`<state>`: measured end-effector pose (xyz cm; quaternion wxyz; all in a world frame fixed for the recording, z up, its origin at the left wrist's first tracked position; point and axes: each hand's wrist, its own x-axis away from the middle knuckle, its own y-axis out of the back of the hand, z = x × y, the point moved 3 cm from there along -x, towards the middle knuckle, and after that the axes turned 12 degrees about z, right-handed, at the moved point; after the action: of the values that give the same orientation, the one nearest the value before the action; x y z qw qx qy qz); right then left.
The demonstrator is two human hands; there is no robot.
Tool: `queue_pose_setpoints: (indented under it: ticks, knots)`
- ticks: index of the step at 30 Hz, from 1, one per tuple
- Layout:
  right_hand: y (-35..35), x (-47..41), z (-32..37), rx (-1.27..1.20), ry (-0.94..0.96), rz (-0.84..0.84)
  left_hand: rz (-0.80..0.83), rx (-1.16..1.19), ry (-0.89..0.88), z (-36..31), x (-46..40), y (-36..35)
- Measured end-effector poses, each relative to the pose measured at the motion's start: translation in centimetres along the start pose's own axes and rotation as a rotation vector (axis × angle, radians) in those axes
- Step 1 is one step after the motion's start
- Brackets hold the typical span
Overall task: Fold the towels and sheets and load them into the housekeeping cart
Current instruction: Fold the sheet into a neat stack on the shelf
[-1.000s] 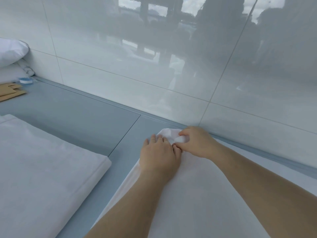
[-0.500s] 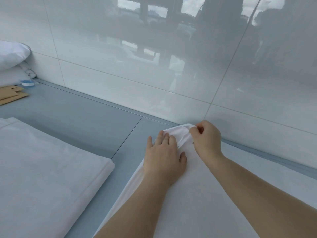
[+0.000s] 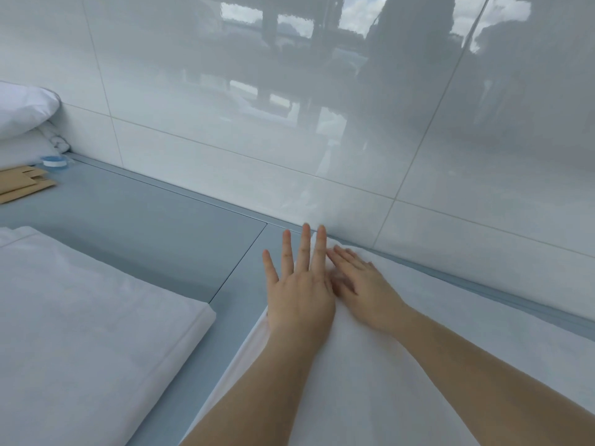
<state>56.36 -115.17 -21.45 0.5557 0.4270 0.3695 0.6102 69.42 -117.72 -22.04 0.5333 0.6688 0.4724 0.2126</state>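
White sheet (image 3: 386,365) lies spread on the grey worktop (image 3: 145,226) by the tiled wall, its far corner no longer pinched. Both the left hand (image 3: 299,294) and right hand (image 3: 363,288) now press it flat with straight fingers, holding nothing. I judge the corner aligned and this fold nearly set, with the folded sheet (image 3: 80,317) waiting alongside.

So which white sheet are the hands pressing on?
The sheet on the right, by the wall. Both the left hand and right hand lie flat on it. The folded sheet lies untouched.

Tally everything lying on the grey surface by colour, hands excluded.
White: 3, the folded sheet, the sheet under the hands, the pillow pile.
Brown: 1, the cardboard pieces.
Blue: 1, the tape roll.
Total: 5.
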Motion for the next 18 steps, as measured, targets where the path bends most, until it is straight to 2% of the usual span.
queue_pose_setpoints:
  ticks: [2, 3, 5, 6, 7, 8, 11, 14, 18]
  knots:
    - [-0.1, -1.5, 0.1, 0.118, -0.144, 0.061, -0.017, -0.03, -0.06, -0.6, 0.3, 0.9]
    - [0.1, -2.1, 0.1, 0.14, -0.222, 0.039, -0.044, -0.022, -0.156, -1.0, 0.6, 1.2]
    - [0.9, -2.2, 0.3, 0.125, -0.321, -0.185, -0.084, 0.03, -0.327, -1.6, 0.9, 1.2]
    - [1.3, -1.8, 0.2, 0.091, -0.309, -0.333, 0.005, 0.068, -0.348, -1.7, 0.9, 1.1]
    - [1.3, -1.1, 0.2, 0.045, -0.254, -0.413, 0.108, 0.089, -0.325, -1.7, 0.9, 0.8]
    - [1.1, -0.5, -0.1, -0.003, -0.169, -0.409, 0.199, 0.088, -0.279, -1.4, 0.7, 0.3]
    - [0.0, 0.2, -0.4, -0.061, 0.036, -0.122, 0.28, 0.001, -0.198, -1.1, -0.1, -0.9]
    - [-0.2, -1.2, -1.1, 0.091, -0.009, 0.071, 0.326, -0.077, -0.128, -1.1, -0.5, -1.4]
    - [0.0, -3.5, -1.1, 0.163, -0.128, 0.13, 0.381, -0.098, -0.045, -0.9, -0.3, -1.4]
